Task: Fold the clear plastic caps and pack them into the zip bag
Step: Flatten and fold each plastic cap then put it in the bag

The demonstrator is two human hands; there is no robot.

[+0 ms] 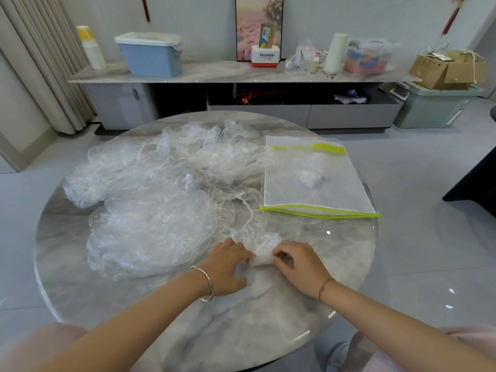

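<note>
The left hand and right hand pinch a small rolled cap between them, each with its fingers curled on one end, nearer the person than the zip bag. Loose caps lie heaped left of the bag. One folded cap sits inside it.

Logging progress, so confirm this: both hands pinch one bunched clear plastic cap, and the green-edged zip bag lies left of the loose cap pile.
Not left: the head view shows the clear green-edged zip bag right of the loose pile of crinkled clear plastic caps. The rest holds.
</note>
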